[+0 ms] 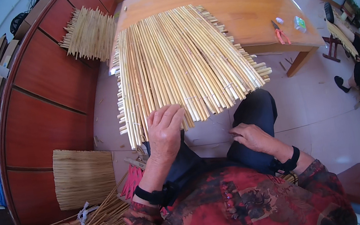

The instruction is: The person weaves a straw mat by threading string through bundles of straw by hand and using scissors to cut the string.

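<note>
A single mat of pale reed stalks (181,60) is spread from the counter (248,5) down onto the lap. Its near edge is pressed under the flat, unclenched left hand (164,132), while a thin thread seems pinched in the right hand (250,136). The stalks are judged light, stiff and brittle, best gripped near the bound ends; they are too many to count.

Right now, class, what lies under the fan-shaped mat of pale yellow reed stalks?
The mat of pale yellow reed stalks rests on the wooden table at its far end and over the person's dark-trousered knees near the left hand. Whatever lies beneath its middle is covered.
</note>
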Tool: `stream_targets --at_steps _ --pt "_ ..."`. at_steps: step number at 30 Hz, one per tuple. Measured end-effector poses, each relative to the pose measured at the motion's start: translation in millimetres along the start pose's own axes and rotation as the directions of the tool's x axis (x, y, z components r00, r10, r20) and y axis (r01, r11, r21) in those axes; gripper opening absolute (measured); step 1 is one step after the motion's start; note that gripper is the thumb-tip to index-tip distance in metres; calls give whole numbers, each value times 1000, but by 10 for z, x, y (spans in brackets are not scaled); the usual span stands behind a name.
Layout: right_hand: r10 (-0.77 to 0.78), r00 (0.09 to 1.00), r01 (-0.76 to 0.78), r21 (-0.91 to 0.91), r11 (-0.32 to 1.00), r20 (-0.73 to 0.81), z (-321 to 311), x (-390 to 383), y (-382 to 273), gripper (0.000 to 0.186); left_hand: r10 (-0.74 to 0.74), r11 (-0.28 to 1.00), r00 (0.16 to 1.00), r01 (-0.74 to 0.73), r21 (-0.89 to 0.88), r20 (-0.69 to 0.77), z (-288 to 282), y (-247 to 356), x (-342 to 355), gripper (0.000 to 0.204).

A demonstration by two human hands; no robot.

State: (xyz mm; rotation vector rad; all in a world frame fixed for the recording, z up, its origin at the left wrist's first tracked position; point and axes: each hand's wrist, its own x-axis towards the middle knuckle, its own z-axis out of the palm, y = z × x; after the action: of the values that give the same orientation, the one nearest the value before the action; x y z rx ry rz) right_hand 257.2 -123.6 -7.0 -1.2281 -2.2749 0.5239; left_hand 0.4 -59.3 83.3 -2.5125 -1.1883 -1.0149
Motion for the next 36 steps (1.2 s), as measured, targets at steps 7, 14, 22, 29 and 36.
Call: stream_targets --at_steps 7,14,22,29,36 --pt "185 733 -518 361 775 655 -166 123 -284 25 -18 999 1000 18 -30 10 28 -44 -4 22" --pt "77 990 -47 251 967 -114 422 860 47 21 -17 998 1000 18 -65 11 -29 -60 20 23" --pt "438 886 -210 710 672 -152 914 1109 53 22 14 998 1000 -14 -62 -3 -193 -85 131 30" --pt "260 890 107 726 679 -374 790 1305 -127 41 25 996 1000 -26 -87 -15 -229 -103 170 30" --pt "403 891 -102 772 628 -210 688 1302 -124 42 19 997 1000 -19 -74 4 -253 -95 171 28"
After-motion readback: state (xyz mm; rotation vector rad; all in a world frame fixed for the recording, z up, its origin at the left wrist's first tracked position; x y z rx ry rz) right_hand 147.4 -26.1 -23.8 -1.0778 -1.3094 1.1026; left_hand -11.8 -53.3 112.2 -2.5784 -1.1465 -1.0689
